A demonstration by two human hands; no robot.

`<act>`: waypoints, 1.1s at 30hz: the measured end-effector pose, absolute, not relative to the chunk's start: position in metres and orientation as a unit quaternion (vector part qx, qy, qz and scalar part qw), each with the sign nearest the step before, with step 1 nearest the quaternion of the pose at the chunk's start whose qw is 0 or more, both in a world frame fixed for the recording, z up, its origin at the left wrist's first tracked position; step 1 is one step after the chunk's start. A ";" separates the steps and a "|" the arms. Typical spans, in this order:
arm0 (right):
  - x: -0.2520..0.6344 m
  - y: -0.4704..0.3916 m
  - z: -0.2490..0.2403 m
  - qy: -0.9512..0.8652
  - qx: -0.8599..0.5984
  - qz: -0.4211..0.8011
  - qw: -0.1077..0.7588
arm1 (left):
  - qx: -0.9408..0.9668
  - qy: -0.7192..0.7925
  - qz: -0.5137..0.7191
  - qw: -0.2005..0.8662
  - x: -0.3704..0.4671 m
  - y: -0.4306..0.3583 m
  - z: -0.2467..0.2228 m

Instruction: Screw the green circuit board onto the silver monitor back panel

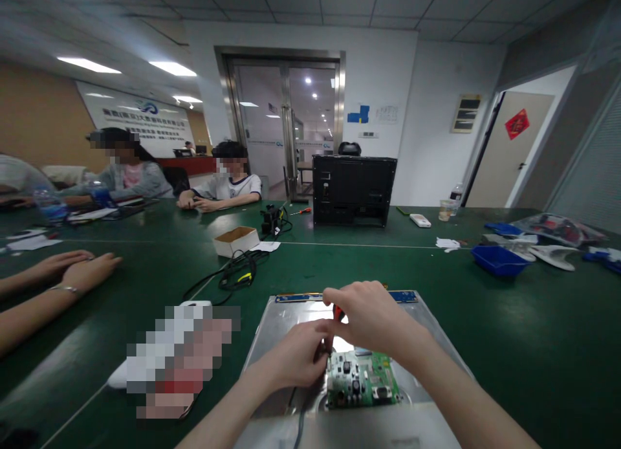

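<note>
On metal panel [284, 321], hands [298, 353] [372, 316] mostly hiding red tool [338, 314], tip unseen

There were two bare hands of the wearer, a left hand [298, 355] and a right hand [371, 314], and two more belonging to a neighbour: a braceleted hand [94, 269] and a plain hand [61, 262]. Metal panels numbered one, the silvery panel [272, 327], with one green circuit board [359, 379] and one blue strip [301, 298]. Red-handled tools came to two: a held tool [338, 314] and a loose tool [305, 210]. One black case [354, 193], one white box [236, 243] and one blue tray [501, 261] completed the larger items. Bottles totalled three: a far-left bottle [50, 204], its neighbouring bottle [100, 193] and a right-side bottle [456, 191].
</note>
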State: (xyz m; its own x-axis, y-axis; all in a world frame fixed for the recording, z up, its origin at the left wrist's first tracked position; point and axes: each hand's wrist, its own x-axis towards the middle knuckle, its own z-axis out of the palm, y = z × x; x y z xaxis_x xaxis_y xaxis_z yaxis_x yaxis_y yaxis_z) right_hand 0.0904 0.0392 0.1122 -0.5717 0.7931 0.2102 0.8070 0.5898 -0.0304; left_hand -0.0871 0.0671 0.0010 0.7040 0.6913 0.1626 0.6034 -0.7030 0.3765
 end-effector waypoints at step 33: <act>0.090 0.037 0.114 -0.885 -0.453 -0.050 0.098 | 0.908 0.361 0.135 0.164 -0.088 0.066 0.004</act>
State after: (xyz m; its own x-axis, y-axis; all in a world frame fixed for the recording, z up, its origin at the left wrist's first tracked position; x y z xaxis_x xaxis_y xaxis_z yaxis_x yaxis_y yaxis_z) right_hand 0.0902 0.0369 0.1144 -0.5706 0.7918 0.2179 0.8112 0.5847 -0.0002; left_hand -0.0877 0.0662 0.0044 0.7033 0.6995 0.1270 0.6110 -0.6860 0.3951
